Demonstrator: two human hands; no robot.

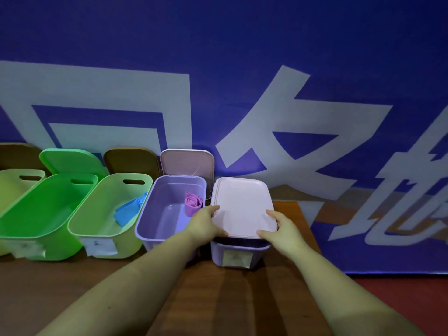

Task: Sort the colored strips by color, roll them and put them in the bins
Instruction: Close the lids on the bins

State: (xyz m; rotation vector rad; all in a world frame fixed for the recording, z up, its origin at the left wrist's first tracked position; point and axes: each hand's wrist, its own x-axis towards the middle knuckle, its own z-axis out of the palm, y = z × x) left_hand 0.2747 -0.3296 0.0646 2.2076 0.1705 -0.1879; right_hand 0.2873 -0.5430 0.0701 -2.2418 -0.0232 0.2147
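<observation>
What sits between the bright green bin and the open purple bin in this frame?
In the head view, a light green bin with a blue strip inside stands between the bright green bin and the open purple bin.

You are looking at a dim, blue-tinted wide-angle view. Light seems to come from above and behind you, casting soft striped shadows on the wooden table (pixel 198 299) between your forearms. The row of bins (pixel 48 214) curves and stretches toward the left edge. Detail is soft throughout; the paper labels (pixel 236 258) are blurred, unreadable.
</observation>
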